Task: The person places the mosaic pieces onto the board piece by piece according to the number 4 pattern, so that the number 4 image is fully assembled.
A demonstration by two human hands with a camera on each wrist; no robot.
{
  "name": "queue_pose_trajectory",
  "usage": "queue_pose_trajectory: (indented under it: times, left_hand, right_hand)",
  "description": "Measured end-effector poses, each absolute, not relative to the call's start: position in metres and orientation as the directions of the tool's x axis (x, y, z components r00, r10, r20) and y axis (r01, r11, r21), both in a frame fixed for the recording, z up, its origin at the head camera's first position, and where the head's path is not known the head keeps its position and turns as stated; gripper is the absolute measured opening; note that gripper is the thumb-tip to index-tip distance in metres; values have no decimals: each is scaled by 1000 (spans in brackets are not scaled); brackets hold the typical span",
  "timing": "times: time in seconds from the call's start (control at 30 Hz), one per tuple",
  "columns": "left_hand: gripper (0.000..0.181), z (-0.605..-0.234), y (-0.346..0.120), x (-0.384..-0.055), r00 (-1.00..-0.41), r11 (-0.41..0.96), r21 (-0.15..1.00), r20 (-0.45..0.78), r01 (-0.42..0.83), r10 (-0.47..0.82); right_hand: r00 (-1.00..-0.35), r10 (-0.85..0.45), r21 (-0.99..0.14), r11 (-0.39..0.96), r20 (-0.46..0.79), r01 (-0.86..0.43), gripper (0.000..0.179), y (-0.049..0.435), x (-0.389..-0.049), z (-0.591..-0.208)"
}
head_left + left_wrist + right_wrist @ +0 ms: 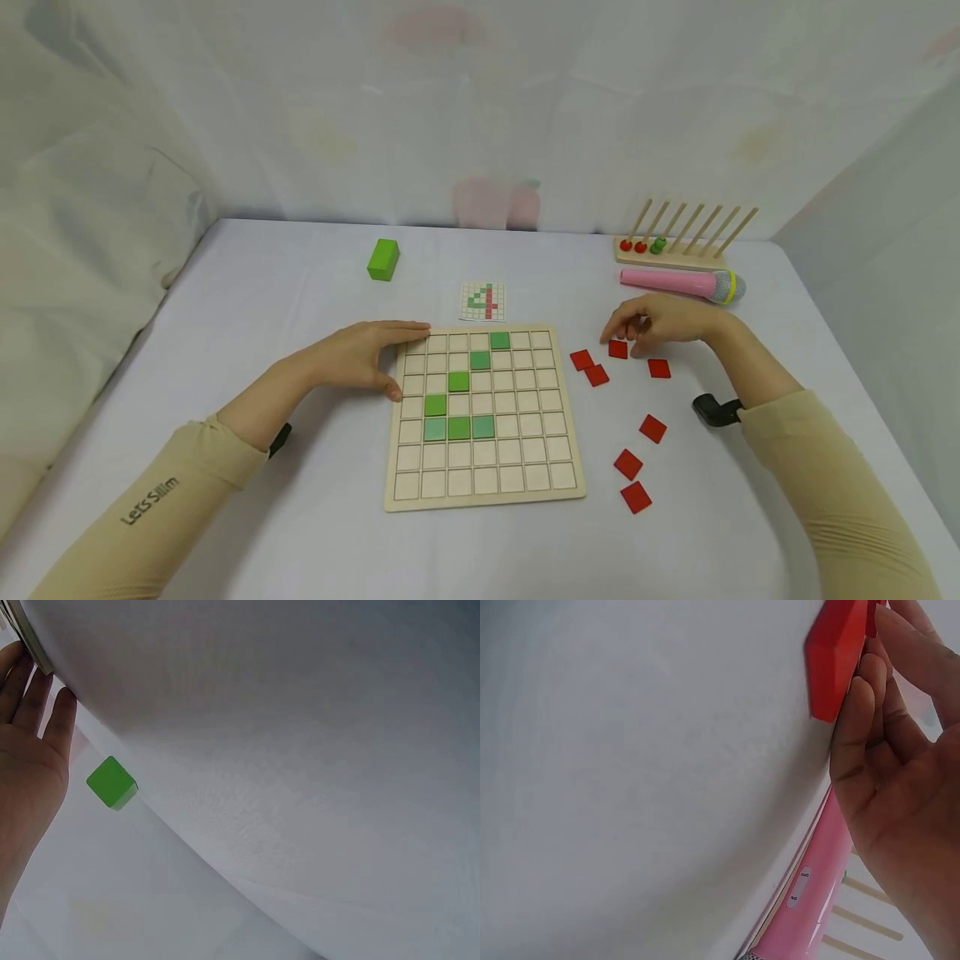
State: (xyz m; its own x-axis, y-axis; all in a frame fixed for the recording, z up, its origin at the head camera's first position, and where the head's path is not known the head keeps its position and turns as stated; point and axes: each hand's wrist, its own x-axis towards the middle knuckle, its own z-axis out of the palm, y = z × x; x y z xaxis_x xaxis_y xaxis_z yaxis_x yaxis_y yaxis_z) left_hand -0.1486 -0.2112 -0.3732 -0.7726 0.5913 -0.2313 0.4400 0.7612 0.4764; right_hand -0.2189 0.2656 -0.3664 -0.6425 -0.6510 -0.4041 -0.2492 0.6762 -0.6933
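Observation:
My left hand [360,357] rests against the left edge of a wooden grid board [486,503], fingers extended along the upper corner and thumb on the side. In the left wrist view, fingertips [64,697] meet the board's edge. Several green square tiles [458,427] sit in the board's cells, forming a diagonal and a short row. To the right of the board, my right hand [663,321] has its thumb and index finger around a small red square tile [618,349] low at the tabletop. Another red tile [832,664] lies near the curled fingers in the right wrist view.
Several loose red tiles [628,464] lie right of the board. Behind it is a small pattern card [483,302] with green and red squares. A green block [383,260] stands back left. A pink toy microphone [675,283] and a pegged bead stand [675,255] are back right.

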Motion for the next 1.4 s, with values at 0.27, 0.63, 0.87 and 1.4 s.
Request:
queue_pose_trajectory:
  times: [0.27, 0.63, 0.87, 1.4]
  left_hand:
    - [102, -374, -212, -148, -775, 763, 484, -235, 430, 586]
    - [101, -375, -211, -149, -773, 757, 478, -222, 445, 595]
    - [100, -374, -211, -148, -772, 757, 478, -225, 444, 595]
    - [101, -371, -210, -148, -776, 768, 483, -247, 421, 580]
  right_hand:
    - [-646, -661, -689, 670, -382, -278, 30, 263, -218, -368]
    - [-654, -652, -674, 682, -385, -284, 25, 262, -215, -366]
    - [-679, -615, -664, 706, -402, -247, 21, 261, -214, -365]
    - [-708, -595, -674, 703, -381, -228, 9, 253, -214, -357]
